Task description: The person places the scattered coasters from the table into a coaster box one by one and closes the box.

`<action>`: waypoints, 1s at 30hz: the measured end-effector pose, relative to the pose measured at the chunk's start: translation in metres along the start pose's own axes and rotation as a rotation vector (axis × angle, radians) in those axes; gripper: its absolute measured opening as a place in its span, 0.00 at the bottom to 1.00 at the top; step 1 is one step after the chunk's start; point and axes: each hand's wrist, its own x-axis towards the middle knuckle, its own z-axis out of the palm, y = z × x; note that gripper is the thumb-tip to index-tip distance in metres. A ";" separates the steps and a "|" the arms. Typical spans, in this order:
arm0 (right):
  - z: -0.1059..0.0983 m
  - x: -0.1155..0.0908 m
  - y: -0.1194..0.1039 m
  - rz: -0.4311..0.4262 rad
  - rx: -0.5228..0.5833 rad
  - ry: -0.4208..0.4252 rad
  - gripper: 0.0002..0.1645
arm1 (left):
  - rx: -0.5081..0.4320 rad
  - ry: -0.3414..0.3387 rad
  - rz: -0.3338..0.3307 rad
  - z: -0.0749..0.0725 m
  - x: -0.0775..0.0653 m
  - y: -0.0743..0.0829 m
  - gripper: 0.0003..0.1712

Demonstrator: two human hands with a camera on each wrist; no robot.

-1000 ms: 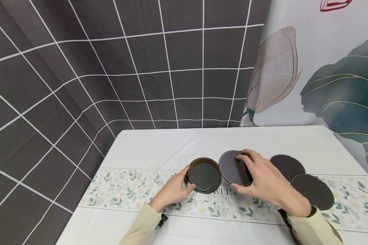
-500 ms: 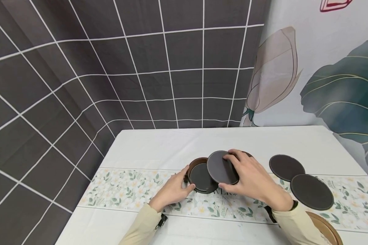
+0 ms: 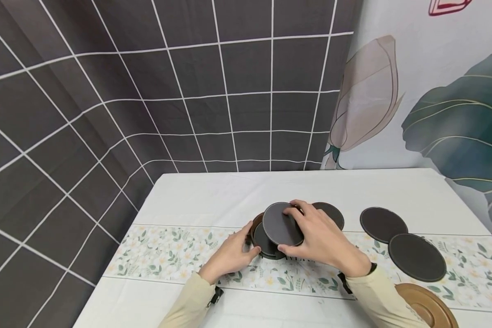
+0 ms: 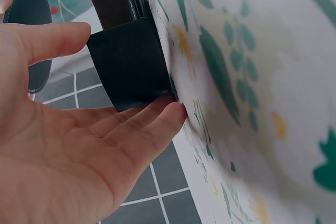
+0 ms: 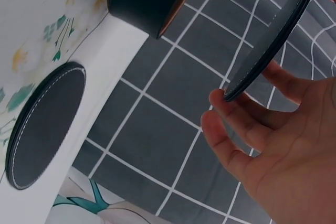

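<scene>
My left hand (image 3: 231,253) holds the side of a round, dark coaster holder (image 3: 272,256) with a brown inner wall. In the left wrist view, the thumb lies at the edge of the notch in the holder's wall (image 4: 128,61), with fingers along its lower side. A dark round coaster (image 3: 280,223) with a stitched edge is pinched at its rim between the thumb and fingers of my right hand (image 3: 324,239). It is tilted above the holder and covers part of the opening. Whether the dark disc inside the holder is its base or another coaster, I cannot tell.
One dark coaster (image 3: 332,215) lies behind my right hand. Farther right are two more, a back coaster (image 3: 383,224) and a front coaster (image 3: 417,257), edges nearly touching. A brown round lid-like piece (image 3: 428,307) lies near the right sleeve. The white table (image 3: 213,196) meets a grid-patterned curtain (image 3: 250,109).
My right hand has carried the coaster leftward from beside the holder to above it. The coaster behind the hand and the brown piece have come into view. The left hand has stayed put.
</scene>
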 end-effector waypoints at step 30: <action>0.018 0.014 -0.005 0.009 0.015 -0.058 0.49 | -0.023 -0.013 0.012 0.000 0.001 -0.002 0.43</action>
